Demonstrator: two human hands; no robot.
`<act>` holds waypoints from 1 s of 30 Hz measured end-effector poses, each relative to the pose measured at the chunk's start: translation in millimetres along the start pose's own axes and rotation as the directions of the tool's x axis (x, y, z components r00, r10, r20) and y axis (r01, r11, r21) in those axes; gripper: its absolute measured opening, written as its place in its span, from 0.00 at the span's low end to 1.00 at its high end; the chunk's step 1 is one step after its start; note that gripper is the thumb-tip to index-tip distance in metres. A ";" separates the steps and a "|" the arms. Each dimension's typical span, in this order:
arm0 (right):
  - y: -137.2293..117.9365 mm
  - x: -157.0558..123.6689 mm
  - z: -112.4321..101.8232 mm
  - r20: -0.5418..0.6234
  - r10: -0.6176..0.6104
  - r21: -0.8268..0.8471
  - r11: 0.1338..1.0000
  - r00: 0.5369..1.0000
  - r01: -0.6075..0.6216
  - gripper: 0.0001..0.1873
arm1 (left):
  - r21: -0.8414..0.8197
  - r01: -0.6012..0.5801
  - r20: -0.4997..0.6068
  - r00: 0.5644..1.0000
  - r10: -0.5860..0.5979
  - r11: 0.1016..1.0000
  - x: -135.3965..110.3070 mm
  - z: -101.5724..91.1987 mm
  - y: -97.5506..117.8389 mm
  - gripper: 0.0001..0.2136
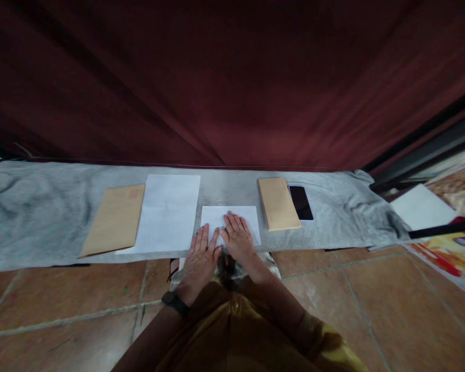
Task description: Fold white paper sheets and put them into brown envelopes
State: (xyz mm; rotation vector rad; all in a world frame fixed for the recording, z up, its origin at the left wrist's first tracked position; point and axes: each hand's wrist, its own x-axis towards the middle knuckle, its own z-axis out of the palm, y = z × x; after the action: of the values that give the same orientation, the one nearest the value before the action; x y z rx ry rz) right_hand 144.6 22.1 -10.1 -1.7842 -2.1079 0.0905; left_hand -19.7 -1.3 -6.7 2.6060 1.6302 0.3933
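Smaller white paper sheet on grey cloth, long axis 9-to-3 o'clock. Right hand flat over its middle, fingers toward 11 o'clock; left hand at 7-o'clock corner, fingers spread. Neither grips anything.

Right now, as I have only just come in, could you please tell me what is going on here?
A person's left hand and right hand lie palm down on a small white sheet on the grey cloth, the left at its lower left, the right nearer its middle. To the left lie a larger white sheet and a brown envelope; to the right, what looks like a brown envelope stack, then a phone.
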 end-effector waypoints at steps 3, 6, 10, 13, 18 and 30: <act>17.4 -3.8 -3.2 -0.017 0.035 -0.022 0.999 0.999 -0.035 0.29 | -0.001 0.006 -0.007 1.000 -0.007 1.000 0.4 -1.1 1.1 0.26; 29.5 -8.3 -5.7 -0.036 0.073 -0.041 0.996 0.997 -0.074 0.30 | -0.007 0.007 -0.009 1.000 -0.008 1.000 0.3 -0.8 1.0 0.27; 36.3 -13.9 -8.4 -0.061 0.101 -0.071 0.992 0.993 -0.105 0.32 | 0.004 0.007 -0.017 1.000 -0.007 1.000 0.5 0.6 0.4 0.27; 39.4 -18.3 -11.3 -0.072 0.097 -0.090 0.991 0.993 -0.103 0.32 | 0.001 0.007 -0.022 1.000 -0.007 1.000 1.0 0.9 0.7 0.27; 46.6 -32.6 -17.4 -0.088 0.097 -0.125 0.986 0.991 -0.108 0.33 | -0.003 0.012 -0.041 0.999 -0.012 1.000 -1.4 -0.2 1.7 0.28; 54.3 -52.9 -14.4 -0.144 0.084 -0.116 0.988 0.986 -0.101 0.33 | -0.105 0.000 0.008 1.000 0.001 0.994 64.3 7.3 33.8 0.29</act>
State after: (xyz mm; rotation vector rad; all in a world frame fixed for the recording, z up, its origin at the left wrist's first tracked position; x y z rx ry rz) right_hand 206.7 -21.1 -25.1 -1.9003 -1.9710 -0.1388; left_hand 38.4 41.6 4.3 2.5285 1.5608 0.4544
